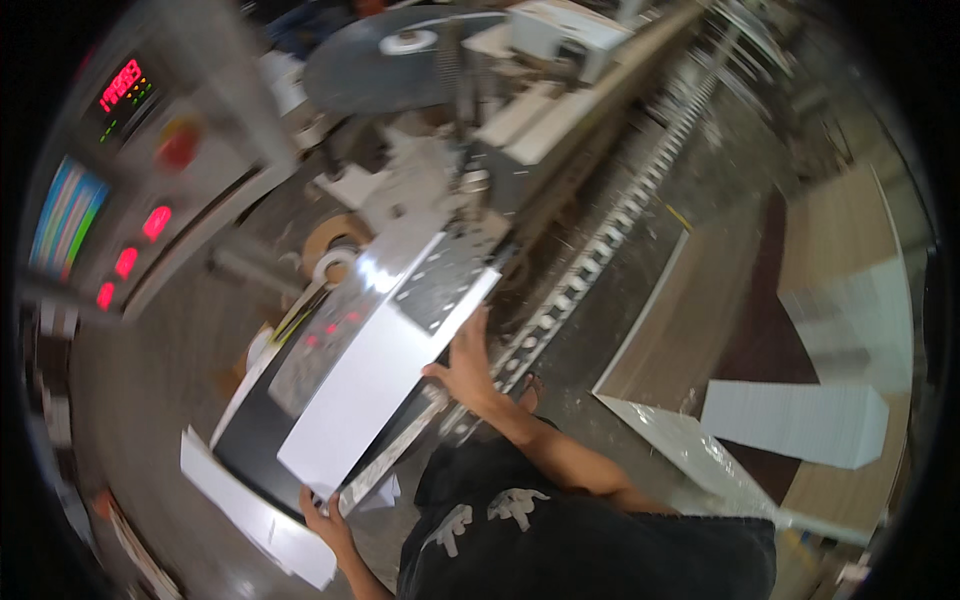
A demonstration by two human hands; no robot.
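A long white panel [365,390] lies lengthwise on the black bed of a machine [250,440], its far end reaching a metal plate with dark slots [445,280]. At the panel's near end, my left hand [330,522] grips the corner between thumb and fingers. My right hand [472,365] rests along the panel's right edge, with its fingers stretched forward and the thumb spread apart from them. The undersides of both hands are hidden. Motion blur softens the picture.
A control panel [190,190] with red lit displays stands at the left. Beside the machine runs a roller rail [570,300]. White strips stand stacked [790,420] on wooden boards [700,300] at the right. More white panels [250,515] lie at the near left.
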